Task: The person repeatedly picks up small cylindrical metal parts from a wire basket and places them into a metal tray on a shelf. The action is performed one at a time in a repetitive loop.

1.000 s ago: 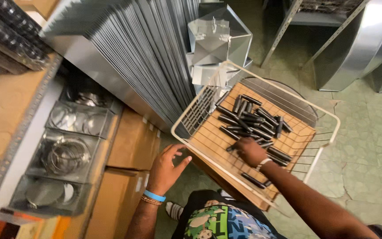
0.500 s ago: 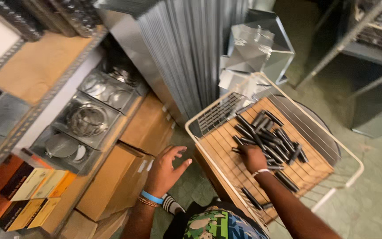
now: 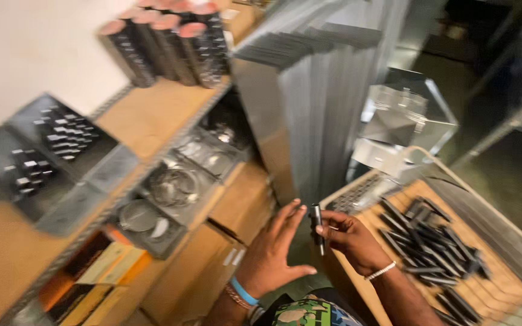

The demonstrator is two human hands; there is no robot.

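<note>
The head view looks down at shelves, boxes and two hands. On the far left sits a shelf [image 3: 152,115] with dark tubes with pink caps [image 3: 170,42] on top, and trays of small dark parts [image 3: 61,136] lower down. Under the shelf are clear packs of round metal rings [image 3: 173,184], and below them brown boxes [image 3: 212,265]. In the middle stands a tall stack of gray metal sheets [image 3: 309,108]. The left hand [image 3: 273,253] is raised in front of the boxes, palm open, fingers spread and straight, holding nothing; its fingertips come close to a small dark stick [image 3: 318,224]. A blue band is on that wrist. The right hand [image 3: 348,238] pinches the dark stick between thumb and fingertips and holds it upright, just left of the wire basket [image 3: 448,175]. The arm reaches in from the bottom right, wrist bent, a white band on it. In the basket lie many more dark sticks [image 3: 436,247] on a brown board [image 3: 496,284], in a loose pile. The picture is blurry, so small details are hard to tell. What could go wrong: the stick is held by only a light pinch, so I think it could slip and drop down between the boxes and the basket. The open left hand is close and could bump it. The metal sheets look thin at the edges, so a hand brushing them might get hurt.
</note>
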